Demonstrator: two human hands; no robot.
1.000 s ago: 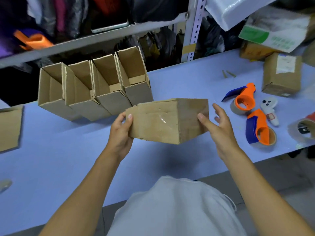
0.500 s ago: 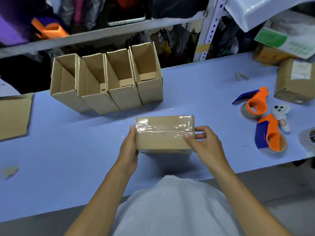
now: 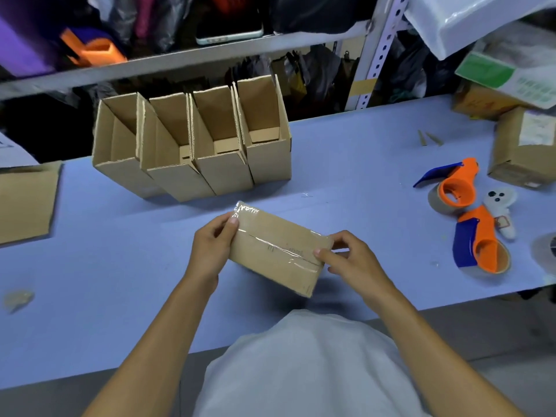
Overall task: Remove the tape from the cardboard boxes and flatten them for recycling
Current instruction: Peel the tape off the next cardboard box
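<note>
Here, taped box (image 3: pixel 278 251) between left hand (image 3: pixel 210 248) and right hand (image 3: pixel 350 260).

Packing workshop: tape dispensers (image 3: pixel 454 188), cluttered shelving (image 3: pixel 186 60).

View: single head-worn wide-angle camera, no second view to share ground with.
Position: above and just behind the near edge of the blue table (image 3: pixel 90 281), over the wearer's own light-clad torso (image 3: pixel 304 368) at bottom centre.
Direction: forward and steeply down, across the table toward the metal shelving (image 3: pixel 186 60) at the back.
Nearness: close; left hand (image 3: pixel 210 248) and right hand (image 3: pixel 352 260) mid-frame around a taped cardboard box (image 3: pixel 276 251), forearms running in from the bottom corners.
Reach: far table edge and row of open boxes (image 3: pixel 192 145) upper centre; tape dispensers (image 3: pixel 469 218) toward the right edge.
Distortion: straight lines bowed near the borders.
</note>
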